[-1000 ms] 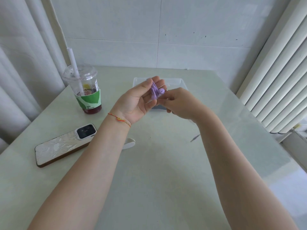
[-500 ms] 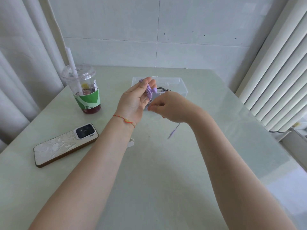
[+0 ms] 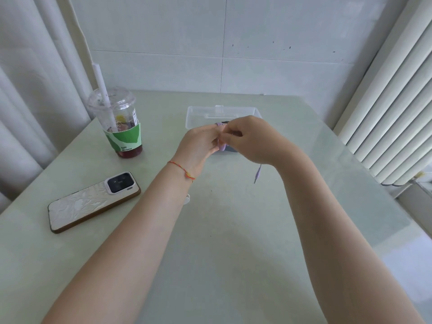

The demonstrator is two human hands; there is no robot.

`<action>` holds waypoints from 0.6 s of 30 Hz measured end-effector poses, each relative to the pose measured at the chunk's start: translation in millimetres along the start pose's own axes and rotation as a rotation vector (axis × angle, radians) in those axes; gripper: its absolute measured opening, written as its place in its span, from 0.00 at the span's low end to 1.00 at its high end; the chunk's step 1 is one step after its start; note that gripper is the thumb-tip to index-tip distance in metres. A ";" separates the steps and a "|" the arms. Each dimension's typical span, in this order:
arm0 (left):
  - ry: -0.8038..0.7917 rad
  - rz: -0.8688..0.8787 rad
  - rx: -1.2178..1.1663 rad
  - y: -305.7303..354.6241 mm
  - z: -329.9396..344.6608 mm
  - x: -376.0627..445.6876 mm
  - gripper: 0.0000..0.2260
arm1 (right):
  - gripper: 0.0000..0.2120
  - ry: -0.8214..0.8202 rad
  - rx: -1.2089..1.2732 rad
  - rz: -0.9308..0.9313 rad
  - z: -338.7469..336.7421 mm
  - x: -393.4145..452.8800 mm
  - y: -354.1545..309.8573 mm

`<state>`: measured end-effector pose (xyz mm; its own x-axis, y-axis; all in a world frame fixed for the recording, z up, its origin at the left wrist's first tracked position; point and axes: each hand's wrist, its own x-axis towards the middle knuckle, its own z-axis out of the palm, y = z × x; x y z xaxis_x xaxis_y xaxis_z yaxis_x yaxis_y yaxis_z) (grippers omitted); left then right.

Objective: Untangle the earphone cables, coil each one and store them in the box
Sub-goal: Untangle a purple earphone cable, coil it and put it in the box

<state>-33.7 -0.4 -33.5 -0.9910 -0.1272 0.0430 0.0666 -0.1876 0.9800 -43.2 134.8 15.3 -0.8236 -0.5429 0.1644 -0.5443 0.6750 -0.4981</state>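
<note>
Two bare forearms reach in from the bottom edge over a pale green table (image 3: 233,265), meeting near mid-table. Phone (image 3: 93,202) lies face down at near left, white textured case, camera block toward the far end, angled; well apart from the hands. A small white rounded thing (image 3: 187,199) peeks out just under the left forearm, can't tell what it is. Left wrist has a thin red string bracelet (image 3: 181,169). Left hand (image 3: 198,148) is held up off the table, palm side turned right, fingers straight and close together, with the purple earphone cable (image 3: 221,147) looped around them; purple turns show at the fingertips and again at the lower edge of the hand. Right hand (image 3: 247,139) sits just beside the left, touching it, fingers curled, thumb and forefinger pinching the cable at the coil. The cable's loose end hangs down below the right hand, ending in the jack plug (image 3: 257,175), which dangles above the table, not clearly touching it. Behind the hands, partly hidden by them, the clear plastic box (image 3: 201,114) sits open on the table; something dark lies inside it, mostly covered by the hands, can't identify it. Far left, plastic drink cup (image 3: 121,127) with dome lid, white straw, green sleeve, dark red drink at the bottom. Beyond, white tiled wall, curtains left, ribbed white panels right.
</note>
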 end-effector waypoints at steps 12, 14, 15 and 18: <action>-0.295 -0.173 0.002 4.6 -7.8 -3.3 0.16 | 0.05 0.295 0.117 0.063 -7.9 8.5 24.7; -0.346 -0.184 -0.081 7.4 -6.7 -5.4 0.15 | 0.05 0.303 0.210 0.058 -7.3 8.5 25.9; -0.365 -0.174 -0.097 8.8 -6.7 -6.6 0.14 | 0.06 0.303 0.256 0.063 -6.6 8.2 26.4; -0.377 -0.132 -0.239 10.7 -6.7 -8.9 0.11 | 0.07 0.283 0.357 0.083 -3.4 8.1 27.0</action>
<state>-23.4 -7.8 -24.7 -0.9630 0.2677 0.0320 -0.0818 -0.4034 0.9114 -65.1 150.3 6.0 -0.9003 -0.3029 0.3127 -0.4265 0.4695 -0.7731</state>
